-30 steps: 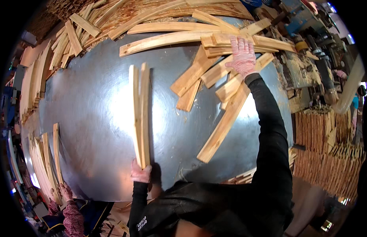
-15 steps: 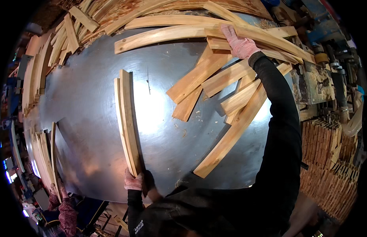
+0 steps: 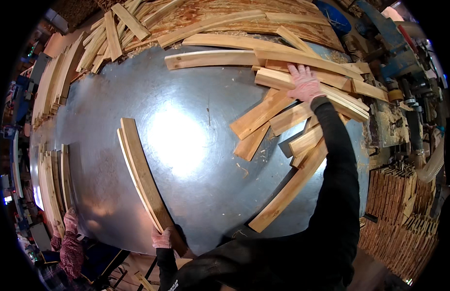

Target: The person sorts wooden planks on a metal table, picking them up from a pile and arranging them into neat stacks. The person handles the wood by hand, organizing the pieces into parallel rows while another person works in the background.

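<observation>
Toward the near edge of the desk [image 3: 99, 145], left of its middle, I have the left hand [image 3: 161, 238] wrapped around the near end of a pair of boards [image 3: 142, 165] lying side by side. At the desk's far right, the right hand [image 3: 306, 86] lies over some stacked boards [image 3: 346, 104], fingers spread toward the desk's far edge; from out here I cannot tell whether it grips or merely presses.

I judge the work to be partway along: the pair lies well apart from the rest, while loose boards [image 3: 264, 114] lie crossed on the desk's right half, in no order. Along the desk's left edge, a co-worker's hand [image 3: 70, 220] is at the near end of a row of boards [image 3: 50, 186], lined up together.

As for writing, I make out only a small white marking [image 3: 173, 285] on the black garment [image 3: 254, 257] at the desk's near edge, unreadable to me; I find no legible brand or label.
</observation>
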The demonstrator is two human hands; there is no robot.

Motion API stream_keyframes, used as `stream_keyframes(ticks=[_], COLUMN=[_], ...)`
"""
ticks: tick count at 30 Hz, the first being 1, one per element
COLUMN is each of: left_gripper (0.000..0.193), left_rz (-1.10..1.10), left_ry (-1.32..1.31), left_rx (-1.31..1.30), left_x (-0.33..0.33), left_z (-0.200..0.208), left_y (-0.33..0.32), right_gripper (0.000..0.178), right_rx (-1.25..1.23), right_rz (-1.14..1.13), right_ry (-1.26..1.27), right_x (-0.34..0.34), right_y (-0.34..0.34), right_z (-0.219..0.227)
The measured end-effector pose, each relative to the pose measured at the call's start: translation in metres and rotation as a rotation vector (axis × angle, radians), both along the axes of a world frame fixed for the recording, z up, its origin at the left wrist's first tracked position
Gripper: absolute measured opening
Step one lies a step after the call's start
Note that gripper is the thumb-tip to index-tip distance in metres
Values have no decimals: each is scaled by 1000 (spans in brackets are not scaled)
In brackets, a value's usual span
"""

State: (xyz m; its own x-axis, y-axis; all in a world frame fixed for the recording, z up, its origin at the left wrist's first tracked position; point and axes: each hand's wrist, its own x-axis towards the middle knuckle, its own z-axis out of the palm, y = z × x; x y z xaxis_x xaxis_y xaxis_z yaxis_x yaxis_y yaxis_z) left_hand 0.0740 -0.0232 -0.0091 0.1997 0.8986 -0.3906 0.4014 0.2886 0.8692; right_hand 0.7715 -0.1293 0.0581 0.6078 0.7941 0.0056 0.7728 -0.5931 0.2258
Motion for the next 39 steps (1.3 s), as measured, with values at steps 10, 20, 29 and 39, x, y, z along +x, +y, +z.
stream_keyframes(ticks=[10, 20, 29, 39], left_gripper=[69, 76, 111, 42], left_rz=[-200, -883, -667, -84], left_ry=[484, -106, -92, -622], left_rx=[200, -241, -404, -301], left_x=[-16, 124, 121, -67], left_z=[5, 82, 94, 81], left_y=[3, -16, -54, 30], right_gripper=[58, 36, 97, 83], right_rx=[73, -45, 605, 841], right_rz=[409, 1242, -159, -347], right_ry=[19, 588, 2042, 2095], right_x=[-61, -342, -433, -449], right_y=[2, 37, 7, 24], right_z=[-16, 50, -7, -31])
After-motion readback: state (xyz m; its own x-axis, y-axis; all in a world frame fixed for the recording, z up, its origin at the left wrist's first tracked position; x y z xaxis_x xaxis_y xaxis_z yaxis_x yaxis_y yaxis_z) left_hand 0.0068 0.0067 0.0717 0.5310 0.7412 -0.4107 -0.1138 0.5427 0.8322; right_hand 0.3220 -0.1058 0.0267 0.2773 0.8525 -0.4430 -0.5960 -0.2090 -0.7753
